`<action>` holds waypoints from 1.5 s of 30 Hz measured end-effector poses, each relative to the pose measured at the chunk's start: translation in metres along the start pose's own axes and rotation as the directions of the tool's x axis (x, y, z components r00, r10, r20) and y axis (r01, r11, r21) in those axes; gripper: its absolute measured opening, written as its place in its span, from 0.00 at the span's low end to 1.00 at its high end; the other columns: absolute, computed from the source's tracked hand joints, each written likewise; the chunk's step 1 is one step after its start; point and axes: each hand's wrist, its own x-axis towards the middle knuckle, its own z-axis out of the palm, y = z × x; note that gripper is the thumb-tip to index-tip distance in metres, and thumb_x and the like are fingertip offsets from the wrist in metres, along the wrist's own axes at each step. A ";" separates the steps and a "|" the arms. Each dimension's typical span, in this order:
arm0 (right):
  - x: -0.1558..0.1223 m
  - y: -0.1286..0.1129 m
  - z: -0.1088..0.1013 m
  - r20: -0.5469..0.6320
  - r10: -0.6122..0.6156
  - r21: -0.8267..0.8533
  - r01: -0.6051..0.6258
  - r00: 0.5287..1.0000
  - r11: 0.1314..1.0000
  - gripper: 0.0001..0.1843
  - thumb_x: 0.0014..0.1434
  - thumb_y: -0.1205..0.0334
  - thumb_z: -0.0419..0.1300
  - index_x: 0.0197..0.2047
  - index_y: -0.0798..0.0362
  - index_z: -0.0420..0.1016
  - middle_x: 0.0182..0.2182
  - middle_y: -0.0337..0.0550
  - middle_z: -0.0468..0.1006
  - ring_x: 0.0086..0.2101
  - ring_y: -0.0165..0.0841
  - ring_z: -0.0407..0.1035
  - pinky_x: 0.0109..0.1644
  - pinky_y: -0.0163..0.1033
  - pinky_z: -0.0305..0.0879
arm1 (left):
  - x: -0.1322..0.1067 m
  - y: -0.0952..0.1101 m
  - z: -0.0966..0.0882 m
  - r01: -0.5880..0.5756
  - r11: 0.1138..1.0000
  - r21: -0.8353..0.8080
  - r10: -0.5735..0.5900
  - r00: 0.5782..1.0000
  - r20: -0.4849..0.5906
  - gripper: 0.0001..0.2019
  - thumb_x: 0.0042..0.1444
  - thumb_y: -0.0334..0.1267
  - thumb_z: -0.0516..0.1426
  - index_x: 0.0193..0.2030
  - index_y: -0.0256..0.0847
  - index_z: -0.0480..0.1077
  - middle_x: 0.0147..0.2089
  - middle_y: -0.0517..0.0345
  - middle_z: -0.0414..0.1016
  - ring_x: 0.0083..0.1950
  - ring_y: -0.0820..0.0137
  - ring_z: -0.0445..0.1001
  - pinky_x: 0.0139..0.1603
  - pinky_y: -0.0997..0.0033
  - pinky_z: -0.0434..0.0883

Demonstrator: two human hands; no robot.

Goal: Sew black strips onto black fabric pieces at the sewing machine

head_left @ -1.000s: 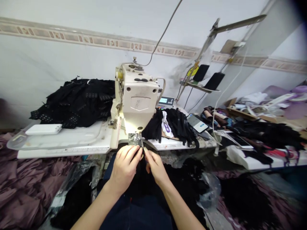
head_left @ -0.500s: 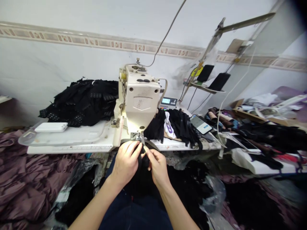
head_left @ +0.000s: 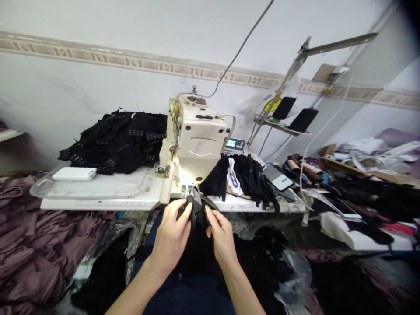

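Note:
A cream sewing machine [head_left: 202,146] stands in front of me, its lamp lighting the needle area. Just below the presser foot [head_left: 189,191], a piece of black fabric [head_left: 196,218] hangs down toward my lap. My left hand [head_left: 172,227] pinches the fabric's left side between thumb and fingers, close to the machine bed's front edge. On the other side, my right hand [head_left: 221,234] has its thumb and fingertips closed on the fabric's right edge. The exact fold of the dark cloth is hard to make out.
Left of the machine, black garment pieces [head_left: 114,142] are heaped behind a white power bank [head_left: 75,173] on a clear plastic lid [head_left: 95,190]. To the right lie black strips [head_left: 251,179], a phone [head_left: 277,176] and a thread stand [head_left: 288,124]. Mauve fabric [head_left: 26,249] fills the lower left.
My hands have drawn slightly apart and back from the presser foot, showing more black fabric between them. The view has shifted a little.

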 end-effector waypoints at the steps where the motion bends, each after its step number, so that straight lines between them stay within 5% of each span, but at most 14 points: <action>1: -0.003 -0.001 -0.001 -0.051 -0.047 -0.031 0.045 0.998 0.998 0.24 0.59 0.39 0.73 0.37 0.53 0.81 0.26 0.36 0.71 0.22 0.26 0.58 0.22 0.33 0.56 | -0.004 0.002 -0.004 0.058 0.998 -0.027 -0.059 0.998 -0.011 0.24 0.72 0.28 0.54 0.72 0.45 0.67 0.65 0.43 0.74 0.67 0.55 0.74 0.66 0.50 0.76; 4: -0.019 -0.006 0.000 -0.084 -0.095 -0.109 0.086 0.992 0.990 0.24 0.61 0.38 0.72 0.36 0.53 0.79 0.27 0.38 0.75 0.20 0.26 0.58 0.21 0.33 0.55 | -0.008 0.003 -0.014 0.280 0.946 -0.165 -0.281 0.960 0.017 0.18 0.71 0.37 0.59 0.66 0.45 0.70 0.56 0.48 0.77 0.55 0.59 0.80 0.56 0.57 0.80; 7: -0.033 -0.008 0.009 0.119 -0.010 -0.132 0.026 0.993 0.991 0.27 0.64 0.35 0.67 0.35 0.53 0.77 0.31 0.42 0.79 0.21 0.27 0.63 0.21 0.33 0.61 | 0.000 -0.004 -0.020 0.515 0.778 -0.359 -0.474 0.857 0.202 0.14 0.67 0.46 0.63 0.54 0.43 0.71 0.42 0.58 0.77 0.40 0.67 0.80 0.41 0.68 0.79; 10: -0.037 -0.005 0.019 0.283 0.054 -0.082 -0.032 0.958 0.996 0.28 0.65 0.32 0.65 0.36 0.51 0.73 0.35 0.43 0.79 0.25 0.31 0.69 0.22 0.33 0.66 | 0.014 -0.014 -0.021 0.633 0.589 -0.503 -0.514 0.774 0.371 0.16 0.66 0.52 0.63 0.48 0.41 0.71 0.34 0.62 0.75 0.34 0.69 0.77 0.36 0.72 0.74; 13: -0.032 -0.002 0.022 0.218 -0.006 -0.108 0.031 0.976 0.994 0.26 0.65 0.36 0.68 0.33 0.50 0.68 0.32 0.39 0.76 0.24 0.27 0.66 0.23 0.32 0.62 | 0.024 -0.021 -0.019 0.661 0.509 -0.552 -0.464 0.750 0.470 0.18 0.65 0.54 0.63 0.40 0.39 0.75 0.32 0.60 0.76 0.33 0.70 0.75 0.37 0.72 0.71; 17: -0.027 -0.004 0.021 0.110 -0.092 -0.183 0.111 0.990 0.977 0.26 0.60 0.42 0.74 0.32 0.51 0.67 0.39 0.41 0.76 0.26 0.26 0.68 0.26 0.32 0.62 | 0.023 -0.020 -0.015 0.663 0.495 -0.561 -0.450 0.748 0.487 0.19 0.65 0.54 0.63 0.35 0.38 0.79 0.34 0.56 0.79 0.36 0.67 0.75 0.40 0.70 0.71; 23: -0.034 -0.022 0.009 0.323 0.107 -0.014 -0.109 0.940 0.994 0.29 0.54 0.44 0.78 0.32 0.48 0.62 0.26 0.31 0.69 0.21 0.27 0.65 0.19 0.30 0.54 | 0.007 -0.007 -0.020 0.635 0.515 -0.576 -0.450 0.772 0.448 0.12 0.65 0.48 0.64 0.38 0.41 0.73 0.34 0.60 0.75 0.34 0.70 0.74 0.37 0.72 0.72; 25: -0.032 -0.035 -0.002 0.337 0.106 0.007 -0.115 0.935 0.993 0.26 0.53 0.48 0.80 0.35 0.48 0.67 0.26 0.31 0.71 0.23 0.28 0.68 0.22 0.31 0.58 | 0.000 -0.002 -0.027 0.617 0.568 -0.545 -0.414 0.786 0.458 0.11 0.63 0.44 0.65 0.46 0.41 0.74 0.32 0.64 0.71 0.31 0.72 0.71 0.34 0.75 0.68; 27: -0.024 -0.047 -0.014 0.318 0.063 -0.034 -0.055 0.946 0.998 0.23 0.50 0.52 0.82 0.42 0.49 0.77 0.30 0.35 0.76 0.28 0.30 0.71 0.30 0.33 0.66 | -0.007 0.003 -0.035 0.585 0.639 -0.500 -0.345 0.799 0.494 0.20 0.65 0.43 0.63 0.62 0.42 0.74 0.30 0.67 0.67 0.29 0.74 0.67 0.31 0.77 0.64; 30: -0.006 -0.057 -0.026 0.365 -0.007 -0.146 0.065 0.931 0.987 0.20 0.50 0.53 0.82 0.45 0.49 0.87 0.35 0.41 0.82 0.35 0.36 0.75 0.39 0.39 0.71 | -0.013 0.006 -0.042 0.572 0.688 -0.447 -0.253 0.766 0.591 0.27 0.70 0.45 0.58 0.73 0.42 0.69 0.26 0.70 0.60 0.25 0.75 0.58 0.28 0.76 0.56; 35: 0.015 -0.063 -0.021 0.390 -0.201 -0.222 0.304 0.898 0.927 0.11 0.54 0.51 0.79 0.32 0.49 0.89 0.30 0.44 0.83 0.34 0.39 0.75 0.39 0.43 0.70 | -0.012 0.006 -0.035 0.679 0.567 -0.467 -0.262 0.686 0.679 0.21 0.68 0.53 0.61 0.54 0.38 0.82 0.24 0.67 0.63 0.25 0.75 0.57 0.27 0.75 0.54; 40: 0.033 -0.060 -0.008 0.296 -0.136 -0.257 0.216 0.945 0.942 0.18 0.54 0.46 0.78 0.31 0.52 0.86 0.27 0.41 0.80 0.23 0.30 0.66 0.26 0.37 0.60 | 0.001 0.006 -0.019 0.763 0.293 -0.575 -0.399 0.645 0.652 0.20 0.63 0.55 0.65 0.45 0.36 0.81 0.33 0.57 0.80 0.32 0.70 0.73 0.35 0.73 0.69; 42: 0.044 -0.053 -0.003 0.257 -0.157 -0.250 0.223 0.954 0.942 0.19 0.55 0.45 0.77 0.32 0.53 0.85 0.27 0.42 0.81 0.24 0.31 0.68 0.28 0.37 0.63 | 0.007 0.005 -0.014 0.731 0.317 -0.604 -0.427 0.679 0.597 0.19 0.64 0.54 0.65 0.44 0.37 0.81 0.37 0.54 0.83 0.37 0.66 0.79 0.39 0.71 0.73; 45: 0.064 -0.041 0.004 0.207 -0.251 -0.223 0.295 0.946 0.929 0.18 0.55 0.46 0.76 0.33 0.53 0.84 0.31 0.46 0.85 0.32 0.37 0.77 0.38 0.40 0.72 | 0.012 0.003 -0.012 0.636 0.511 -0.578 -0.448 0.771 0.453 0.15 0.68 0.50 0.62 0.43 0.39 0.82 0.40 0.54 0.85 0.40 0.64 0.82 0.43 0.69 0.76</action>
